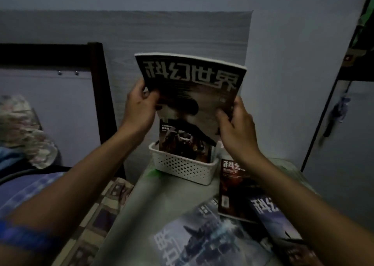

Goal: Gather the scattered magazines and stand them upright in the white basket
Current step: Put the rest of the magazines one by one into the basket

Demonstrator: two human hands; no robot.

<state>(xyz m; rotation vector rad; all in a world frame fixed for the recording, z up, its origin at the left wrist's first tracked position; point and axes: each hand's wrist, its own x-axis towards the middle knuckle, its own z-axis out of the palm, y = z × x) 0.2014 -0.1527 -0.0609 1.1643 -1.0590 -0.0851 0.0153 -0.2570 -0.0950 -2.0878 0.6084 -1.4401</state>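
Nearby, three magazines flat on table beside white basket.

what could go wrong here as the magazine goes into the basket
1. The white basket sits near the table's back edge and looks light; pressing the tall black magazine down off-centre could tip or slide it.
2. Both hands, left and right, grip it only by the side edges, so it may bend or slip.
3. The right forearm hangs over the magazines lying flat and could sweep them off.
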